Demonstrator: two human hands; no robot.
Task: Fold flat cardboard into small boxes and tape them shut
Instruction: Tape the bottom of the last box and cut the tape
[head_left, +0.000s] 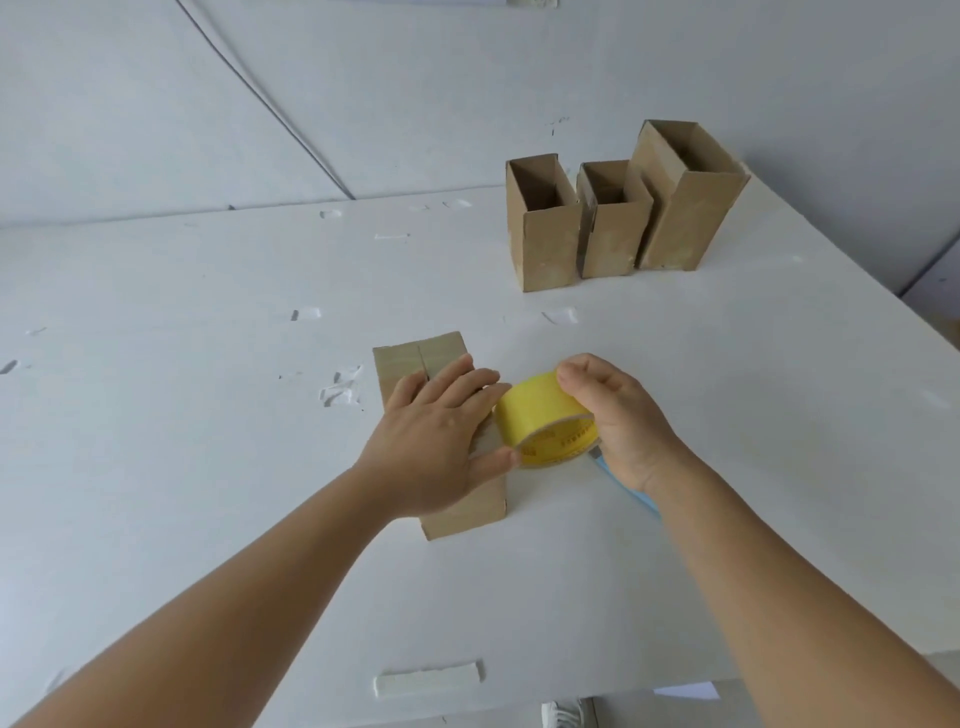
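left hand (434, 436) flat, fingers straight, pressing cardboard box (415, 358); right hand (618, 415) fingers curled gripping yellow tape roll (540, 421).

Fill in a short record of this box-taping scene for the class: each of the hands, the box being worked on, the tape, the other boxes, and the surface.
left hand: lies flat on the box, fingers straight
right hand: grips the tape roll
box in work: lies on its side, flaps closed, seam showing
tape roll: yellow, held against the box's right side
other boxes: three, upright, tops open, in a row at far right
table: white, with tape scraps stuck on it
blue object: under the right wrist, kind unclear
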